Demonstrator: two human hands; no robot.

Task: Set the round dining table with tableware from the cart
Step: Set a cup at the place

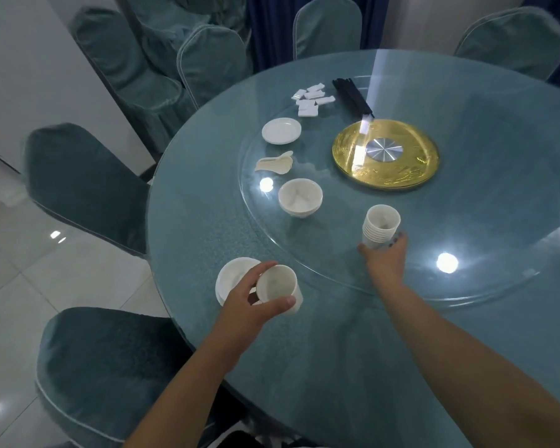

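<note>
My left hand (256, 300) grips a single white cup (278, 287) just above the round table's near left edge, over a white plate (232, 276) that lies there. My right hand (385, 255) holds the base of a tilted stack of white cups (380, 226) on the glass turntable (466, 279). Further along the turntable sit stacked white bowls (299, 197), a few white spoons (274, 162), a stack of small white plates (281, 130), several white rests (311, 99) and a bundle of black chopsticks (353, 96).
The round table (191, 221) has a teal cloth under glass, with a gold hub (385, 155) at the turntable's centre. Teal-covered chairs (84, 185) ring the table, one close at my left (110, 376). A tiled floor (13, 286) lies to the left.
</note>
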